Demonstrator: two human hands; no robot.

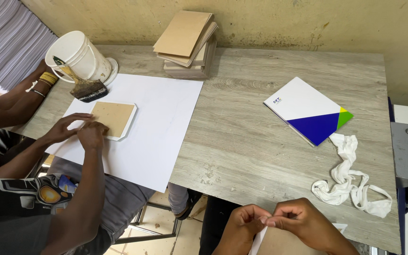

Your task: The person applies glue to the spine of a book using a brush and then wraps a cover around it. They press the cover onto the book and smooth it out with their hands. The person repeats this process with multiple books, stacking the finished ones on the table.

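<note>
Pinching a thin white paper strip between both hands: left hand, right hand, at the grey woodgrain table edge; strip slanting downward-left. Crumpled white cloth nearby.

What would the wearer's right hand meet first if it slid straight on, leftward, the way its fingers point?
The left hand: the right hand points its fingers at it and both pinch the same white paper strip where they meet. Nothing else lies between them, so contact is immediate.
</note>
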